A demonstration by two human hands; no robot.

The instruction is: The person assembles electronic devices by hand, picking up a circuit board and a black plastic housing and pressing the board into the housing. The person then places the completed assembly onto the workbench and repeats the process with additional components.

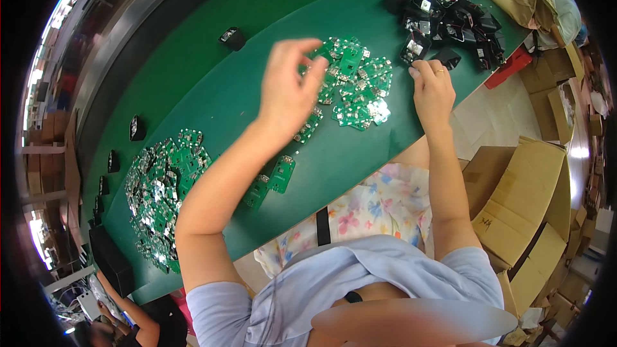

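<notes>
A green worktable is running under the middle pile of printed circuit boards, the landmark here. A darker green conveyor belt is curving past beyond the pile. An open cardboard box is standing to the pile's right and nearer the wearer, below table height. A heap of black plastic housings is lying to the pile's right and farther off, some showing pale inner parts. A larger heap of green circuit boards is spreading well to the pile's left.

The left hand, blurred, is hanging over the pile's left edge; its fingers are curling, with thumb and forefinger standing apart. The right hand is reaching to the pile's right, at the near edge of the housings; its fingers are lying close together, but I cannot tell whether they are pinching a housing.

Two loose circuit boards are lying left of the pile, on its near side. A single black housing is sitting beyond the pile, to its left.
</notes>
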